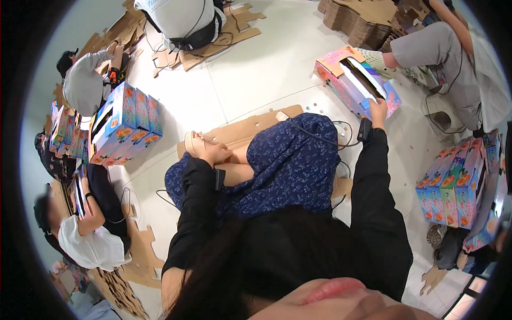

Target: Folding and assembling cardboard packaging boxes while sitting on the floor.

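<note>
Right hand (378, 113) outstretched, touching box (345, 88); left hand (214, 154) near foot (198, 141).

Bright, cool white light fills the room I'm standing in, leaving a pale sheen on the floor (277, 69) at the upper middle of the frame and soft shadows beside the boxes (125, 130) at left. Black swallows the corners, shapes bend toward the round rim, and a seated person's head (47, 207) at lower left is blurred.

Pink-and-blue patterned box (345, 85), navy floral skirt (293, 154)
</note>
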The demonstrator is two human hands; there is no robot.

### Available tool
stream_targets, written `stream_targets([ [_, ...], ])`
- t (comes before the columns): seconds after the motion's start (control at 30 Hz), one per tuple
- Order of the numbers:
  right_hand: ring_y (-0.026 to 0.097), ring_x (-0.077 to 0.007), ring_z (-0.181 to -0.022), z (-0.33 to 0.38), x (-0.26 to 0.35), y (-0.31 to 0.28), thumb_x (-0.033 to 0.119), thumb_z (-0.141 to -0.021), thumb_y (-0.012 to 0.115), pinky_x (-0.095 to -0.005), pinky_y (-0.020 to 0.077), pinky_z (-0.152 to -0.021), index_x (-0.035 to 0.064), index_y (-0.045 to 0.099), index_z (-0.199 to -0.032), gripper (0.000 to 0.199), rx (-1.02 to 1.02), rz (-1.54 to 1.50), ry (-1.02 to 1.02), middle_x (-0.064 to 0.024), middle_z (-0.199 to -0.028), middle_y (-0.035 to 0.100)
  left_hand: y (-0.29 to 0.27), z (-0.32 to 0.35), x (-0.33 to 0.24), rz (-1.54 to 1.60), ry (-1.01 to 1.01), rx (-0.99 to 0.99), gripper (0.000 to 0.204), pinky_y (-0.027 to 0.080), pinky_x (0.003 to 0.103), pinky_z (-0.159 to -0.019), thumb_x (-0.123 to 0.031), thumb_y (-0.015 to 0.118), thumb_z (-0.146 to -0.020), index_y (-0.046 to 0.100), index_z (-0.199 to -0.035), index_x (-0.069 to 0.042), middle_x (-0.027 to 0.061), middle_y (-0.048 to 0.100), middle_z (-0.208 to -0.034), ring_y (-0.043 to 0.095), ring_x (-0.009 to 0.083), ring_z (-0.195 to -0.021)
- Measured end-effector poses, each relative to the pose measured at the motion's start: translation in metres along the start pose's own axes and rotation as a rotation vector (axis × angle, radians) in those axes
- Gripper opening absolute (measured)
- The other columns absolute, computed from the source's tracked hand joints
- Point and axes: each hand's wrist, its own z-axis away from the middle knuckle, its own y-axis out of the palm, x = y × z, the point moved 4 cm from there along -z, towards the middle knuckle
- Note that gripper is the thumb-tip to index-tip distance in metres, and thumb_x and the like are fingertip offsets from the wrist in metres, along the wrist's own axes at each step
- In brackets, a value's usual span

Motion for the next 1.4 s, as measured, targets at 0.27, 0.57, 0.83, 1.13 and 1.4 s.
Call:
stream_targets([
  [0.27,0.011,-0.0342,-0.142,0.014,0.015,0.023,0.039,-0.058,0.075,-0.0557,0.0105,-0.112,0.0119,0.027,-0.145,0.103,0.423,0.608,-0.048,-0.0209,-0.150,0.021,-0.012,0.014,-0.023,0.113,-0.179,-0.014,0.053,0.048,0.036,-0.086,-0.041,0.060,-0.078,0.063,-0.109,0.002,0.0227,0.065,-0.102,0.062,0.0329,-0.098],
  [0.57,0.032,-0.0328,-0.131,0.018,0.019,0.018,0.034,-0.057,0.074,-0.0591,0.0124,-0.109,0.0125,0.040,-0.135,0.088,0.349,0.629,-0.165,-0.0139,-0.132,0.043,-0.010,0.014,-0.023,0.120,-0.263,-0.053,0.049,0.049,0.033,-0.085,-0.040,0.055,-0.077,0.066,-0.105,-0.001,0.0193,0.067,-0.098,0.065,0.0292,-0.093],
  [0.83,0.027,-0.0338,-0.134,0.043,0.006,0.024,0.038,-0.059,0.076,-0.0611,0.0110,-0.109,0.0129,0.026,-0.144,0.102,0.338,0.703,-0.222,-0.0160,-0.139,0.035,-0.014,0.011,-0.032,0.188,-0.206,-0.088,0.039,0.051,0.033,-0.061,-0.036,0.057,-0.076,0.069,-0.083,0.000,0.0127,0.067,-0.070,0.065,0.0237,-0.065],
  [1.13,0.015,-0.0325,-0.141,0.075,0.025,0.016,0.034,-0.059,0.076,-0.0573,0.0078,-0.112,0.0143,0.012,-0.148,0.111,0.480,0.808,-0.092,-0.0187,-0.151,0.017,-0.009,0.023,-0.033,0.045,-0.221,-0.080,0.055,0.044,0.033,-0.094,-0.046,0.052,-0.076,0.068,-0.102,-0.001,0.0188,0.066,-0.106,0.062,0.0318,-0.097],
  [1.4,0.010,-0.0349,-0.139,0.080,0.026,0.041,0.044,-0.062,0.071,-0.0540,0.0167,-0.108,0.0064,0.009,-0.146,0.111,0.527,0.984,-0.101,-0.0212,-0.150,0.011,-0.049,0.099,-0.067,0.269,-0.405,-0.365,0.044,0.042,0.037,-0.092,-0.040,0.055,-0.078,0.070,-0.099,-0.004,0.0170,0.068,-0.099,0.062,0.0319,-0.097],
])
